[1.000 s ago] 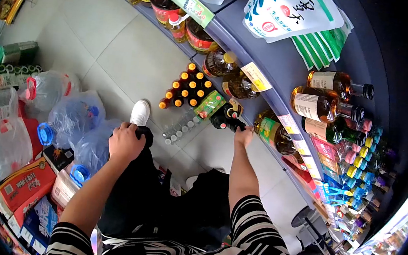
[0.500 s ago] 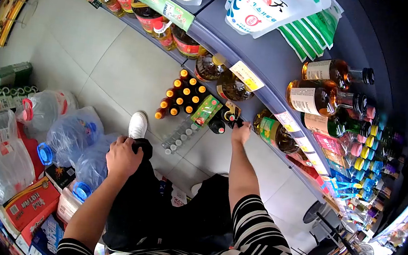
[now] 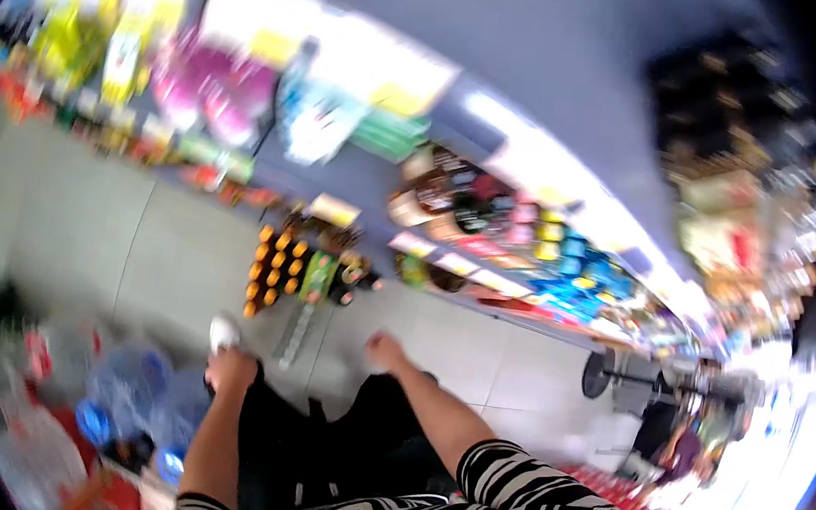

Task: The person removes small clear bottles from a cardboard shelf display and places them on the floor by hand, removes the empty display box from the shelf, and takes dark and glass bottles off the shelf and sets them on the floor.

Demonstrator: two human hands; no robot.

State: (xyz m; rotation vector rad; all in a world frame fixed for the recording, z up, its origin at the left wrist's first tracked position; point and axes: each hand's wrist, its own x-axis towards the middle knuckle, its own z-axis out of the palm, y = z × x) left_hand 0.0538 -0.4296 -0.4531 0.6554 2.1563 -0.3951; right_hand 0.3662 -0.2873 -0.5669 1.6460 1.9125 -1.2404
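The view is smeared by motion. My left hand (image 3: 231, 372) lies over my bent knee, its fingers draped across the black trousers. Over the floor, just right of the bottles, my right hand (image 3: 385, 351) hangs apart from them; its fingers are too blurred to read and I see no object in it. Several dark bottles with orange caps (image 3: 274, 270) stand in rows on the tiles. Beside them is a green-labelled pack (image 3: 318, 275), with dark bottles (image 3: 348, 284) to its right. A row of clear bottles with pale caps (image 3: 297, 335) is nearer to me.
A long shelf (image 3: 529, 163) with price tags runs across the top, holding pouches (image 3: 317, 124) and bottles (image 3: 455, 195). Bagged blue-capped water jugs (image 3: 126, 389) and cartons stand at lower left. A fan (image 3: 599, 375) and a person (image 3: 682, 453) are at the right.
My right hand has come away from the dark bottles and back toward my knees. The view has swung up and right, showing more shelf. My left hand stays on the knee.
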